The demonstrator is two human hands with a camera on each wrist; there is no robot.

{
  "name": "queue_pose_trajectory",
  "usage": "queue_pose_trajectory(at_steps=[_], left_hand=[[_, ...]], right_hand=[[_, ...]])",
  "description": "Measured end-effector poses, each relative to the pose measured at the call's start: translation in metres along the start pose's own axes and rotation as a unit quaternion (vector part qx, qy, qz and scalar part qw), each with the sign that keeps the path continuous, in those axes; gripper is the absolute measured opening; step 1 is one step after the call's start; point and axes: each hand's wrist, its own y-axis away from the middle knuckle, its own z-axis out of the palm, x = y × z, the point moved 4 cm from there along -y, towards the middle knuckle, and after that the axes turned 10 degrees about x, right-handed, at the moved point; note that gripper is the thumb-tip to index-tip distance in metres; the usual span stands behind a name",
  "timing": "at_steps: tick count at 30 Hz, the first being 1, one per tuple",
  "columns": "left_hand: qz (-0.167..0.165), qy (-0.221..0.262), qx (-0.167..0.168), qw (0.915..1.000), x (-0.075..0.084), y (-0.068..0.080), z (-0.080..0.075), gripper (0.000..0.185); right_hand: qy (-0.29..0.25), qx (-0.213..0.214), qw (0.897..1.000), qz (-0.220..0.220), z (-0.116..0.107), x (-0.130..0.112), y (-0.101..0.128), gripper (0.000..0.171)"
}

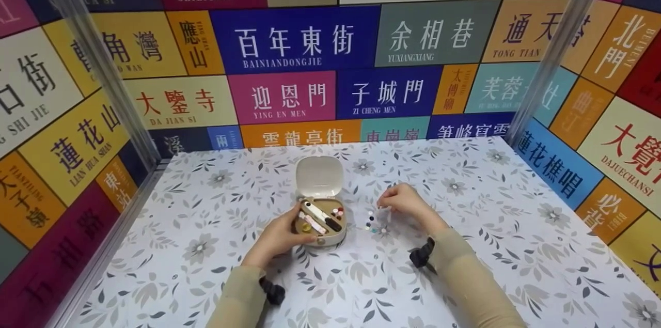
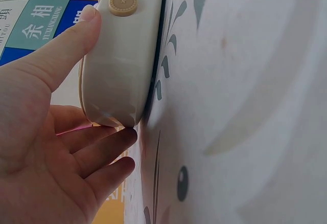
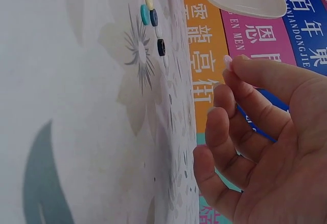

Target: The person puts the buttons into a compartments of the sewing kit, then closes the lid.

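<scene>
My table (image 1: pixel 516 245) wears a white cloth printed with grey leaves and flowers, and it runs back to the wall of coloured sign panels. Near the middle a small cream sewing case (image 1: pixel 321 219) sits flat on the cloth, its lid standing open at the back. Just to its right a little cluster of buttons (image 1: pixel 371 223) lies loose on the print: teal, dark blue, yellow and black, close together beside a flower motif.

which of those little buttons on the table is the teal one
In the right wrist view, the teal button sits beside the yellow button and touches the navy button.
</scene>
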Motion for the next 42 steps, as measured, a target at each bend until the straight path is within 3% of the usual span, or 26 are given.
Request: queue_pose_trajectory(at_steps=[23,42], left_hand=[[0.014,-0.013,0.005,0.9998,0.0031,0.0011,-0.0004,0.104],[-0.007,0.009,0.000,0.9999,0.0037,0.0017,-0.0007,0.106]], right_hand=[[-0.033,0.007,0.999,0.012,0.0006,-0.0017,0.0013,0.013],[-0.036,0.007,0.999,-0.003,-0.0011,-0.0063,-0.0018,0.014]])
